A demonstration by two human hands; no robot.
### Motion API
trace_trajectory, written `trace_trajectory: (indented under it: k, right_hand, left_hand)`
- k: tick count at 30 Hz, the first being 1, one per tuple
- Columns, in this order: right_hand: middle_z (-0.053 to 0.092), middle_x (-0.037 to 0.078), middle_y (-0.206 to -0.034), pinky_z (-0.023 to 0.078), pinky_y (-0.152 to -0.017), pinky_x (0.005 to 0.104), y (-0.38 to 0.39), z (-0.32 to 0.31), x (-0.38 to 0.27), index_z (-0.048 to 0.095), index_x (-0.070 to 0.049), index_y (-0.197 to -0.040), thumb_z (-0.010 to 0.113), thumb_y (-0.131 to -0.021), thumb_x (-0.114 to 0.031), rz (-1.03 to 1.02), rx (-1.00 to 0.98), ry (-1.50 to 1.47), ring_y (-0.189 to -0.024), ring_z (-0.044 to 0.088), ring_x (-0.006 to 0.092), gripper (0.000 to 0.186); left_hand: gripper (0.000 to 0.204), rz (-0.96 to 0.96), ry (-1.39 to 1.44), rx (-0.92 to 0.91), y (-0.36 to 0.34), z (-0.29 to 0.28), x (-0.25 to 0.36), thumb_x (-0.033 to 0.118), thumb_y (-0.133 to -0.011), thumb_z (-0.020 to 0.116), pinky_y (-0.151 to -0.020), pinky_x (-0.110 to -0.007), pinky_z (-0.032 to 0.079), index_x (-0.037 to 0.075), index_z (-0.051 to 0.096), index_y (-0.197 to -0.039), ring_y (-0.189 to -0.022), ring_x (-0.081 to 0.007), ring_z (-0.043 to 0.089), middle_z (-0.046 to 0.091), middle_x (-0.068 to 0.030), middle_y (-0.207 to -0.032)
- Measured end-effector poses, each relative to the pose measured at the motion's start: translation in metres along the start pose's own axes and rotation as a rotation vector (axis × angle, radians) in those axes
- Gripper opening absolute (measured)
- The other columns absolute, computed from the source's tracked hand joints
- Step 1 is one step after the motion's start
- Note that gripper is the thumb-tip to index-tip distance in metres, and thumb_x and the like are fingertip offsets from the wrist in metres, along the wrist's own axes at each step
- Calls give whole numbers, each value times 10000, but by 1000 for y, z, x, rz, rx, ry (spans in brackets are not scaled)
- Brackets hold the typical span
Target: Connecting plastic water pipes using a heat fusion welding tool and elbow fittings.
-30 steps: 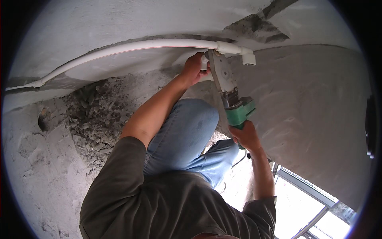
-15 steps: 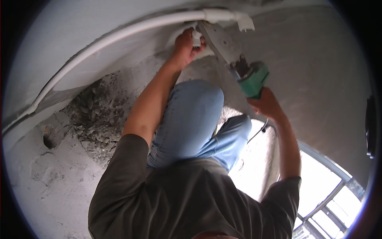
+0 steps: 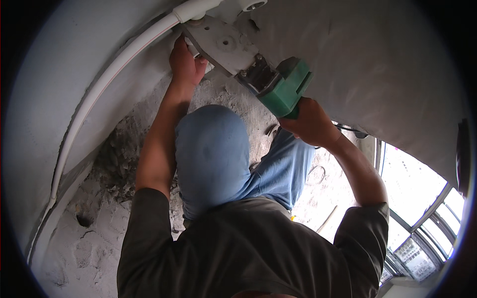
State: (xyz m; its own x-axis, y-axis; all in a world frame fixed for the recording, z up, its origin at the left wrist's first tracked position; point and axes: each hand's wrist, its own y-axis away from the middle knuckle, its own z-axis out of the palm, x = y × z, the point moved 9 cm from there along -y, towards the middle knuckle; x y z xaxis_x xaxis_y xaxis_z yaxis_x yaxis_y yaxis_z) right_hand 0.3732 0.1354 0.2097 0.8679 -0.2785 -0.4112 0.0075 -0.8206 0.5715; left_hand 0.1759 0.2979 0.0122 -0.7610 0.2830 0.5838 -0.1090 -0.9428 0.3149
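My right hand is wrapped round the grip of a green pipe fusion welder. Its flat metal heating plate reaches up and left, close below the white pipe. A round die shows between the plate's far end and the pipe; whether they touch, I cannot tell. At the plate's left edge my left hand is closed on a white pipe fitting. The plate covers part of the fitting and of the fingertips.
The pipe curves along the wall on the left. Another white fitting with a round opening shows at the top edge. Broken rubble lies left of my bent knee. Window frames stand at the lower right; a dark cable runs behind my right wrist.
The view has shifted, so the pipe and both hands sit further left. The welder's plate now shows more of its flat face. Both hands keep their hold on the fitting and the welder.
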Motion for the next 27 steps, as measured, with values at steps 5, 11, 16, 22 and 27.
trace_trajectory:
  k: [5, 11, 16, 22, 27]
  right_hand:
    - [640, 181, -663, 529, -603, 372, 0, -9, -1, 633, 50, -813, 675, -805, -220, 23, -65, 47, -621, 659, 273, 273]
    - [675, 253, -800, 545, -703, 427, 5, -18, -7, 655, 54, -880, 683, -783, -196, 69, -94, 65, -773, 687, 378, 269]
    - [666, 275, -822, 551, -744, 452, 12, -7, -8, 673, 47, -879, 680, -796, -309, -50, -84, 106, -827, 673, 420, 365]
    - [632, 253, -819, 531, -686, 461, -10, 10, 21, 664, -15, -858, 676, -818, -263, -115, -34, 159, -755, 655, 408, 252]
    - [667, 275, -829, 549, -760, 479, -21, -3, 26, 650, 42, -900, 707, -790, -310, -122, 18, 168, -828, 672, 435, 372]
  left_hand:
    - [274, -131, 146, -92, 15, 11, 0, 381, -1024, 428, -505, -264, 387, 178, 582, -1123, -737, -121, 556, 608, 21, -954]
    - [316, -272, 151, -78, 14, 6, -18, 477, -1025, 429, -511, -278, 389, 199, 578, -1056, -729, -99, 562, 600, 33, -904]
    - [455, 647, -1377, -221, 30, 30, 43, 322, -836, 712, -754, -435, 523, 75, 545, -1179, -941, -342, 654, 664, -133, -1064]
    - [589, 536, -1575, -412, 7, 9, 16, 264, -769, 760, -933, -444, 489, 29, 508, -1246, -1117, -389, 606, 632, -190, -1191]
    - [416, -81, -189, -340, 4, 17, 8, 396, -1041, 414, -1038, -437, 449, 68, 536, -1264, -1209, -290, 556, 603, -103, -1276]
